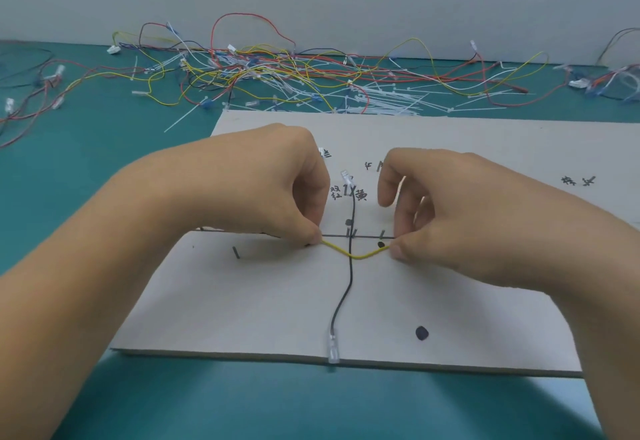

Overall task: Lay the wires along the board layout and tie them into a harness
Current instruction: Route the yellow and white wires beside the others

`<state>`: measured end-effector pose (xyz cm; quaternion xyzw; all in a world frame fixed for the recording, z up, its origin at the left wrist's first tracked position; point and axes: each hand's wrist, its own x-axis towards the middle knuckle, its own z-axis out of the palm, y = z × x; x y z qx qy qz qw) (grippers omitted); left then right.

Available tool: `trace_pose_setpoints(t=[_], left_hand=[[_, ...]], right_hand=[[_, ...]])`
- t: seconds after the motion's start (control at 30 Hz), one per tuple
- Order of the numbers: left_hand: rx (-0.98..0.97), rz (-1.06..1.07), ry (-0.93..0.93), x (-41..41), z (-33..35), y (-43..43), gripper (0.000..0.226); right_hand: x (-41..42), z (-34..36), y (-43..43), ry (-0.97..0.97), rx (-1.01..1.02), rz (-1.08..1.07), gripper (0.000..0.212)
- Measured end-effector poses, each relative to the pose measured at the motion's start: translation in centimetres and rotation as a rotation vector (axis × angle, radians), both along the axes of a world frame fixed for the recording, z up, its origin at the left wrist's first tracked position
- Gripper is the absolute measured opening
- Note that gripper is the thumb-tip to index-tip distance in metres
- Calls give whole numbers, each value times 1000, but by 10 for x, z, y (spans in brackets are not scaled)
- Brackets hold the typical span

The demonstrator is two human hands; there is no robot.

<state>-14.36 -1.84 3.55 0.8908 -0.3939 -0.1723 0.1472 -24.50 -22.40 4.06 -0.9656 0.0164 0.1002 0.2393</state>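
Teal matte tabletop (104,169), pale wall behind. Flat grey cardboard board (242,301) with inked lines and dots lies under left hand (277,183) and right hand (443,211). Tangled coloured wires (263,68) and white cable ties (388,100) lie beyond the hands. Thin black wire (348,287) with clear end terminals runs between the grips. Each grip pinches tight on the yellow wire (356,255), which sags across the black one.

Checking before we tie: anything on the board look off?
The yellow wire, pinched by left hand and right hand, sags below the drawn line across the black wire. Its clear terminal overhangs the near edge of the board.
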Motion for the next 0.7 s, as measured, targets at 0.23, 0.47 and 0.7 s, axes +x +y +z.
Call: trace_pose_setpoints(t=[0.23,0.47,0.7], left_hand=[[-118,24,64,1,-10,6,16],[-232,61,56,-4,-18,4,26],[-236,92,-15,-3,-22,3,59]], right_hand=[[3,5,-16,-48,89,29,28],[10,-2,-12,-198,224,-43,25],[11,-2,-8,-203,402,-67,26]])
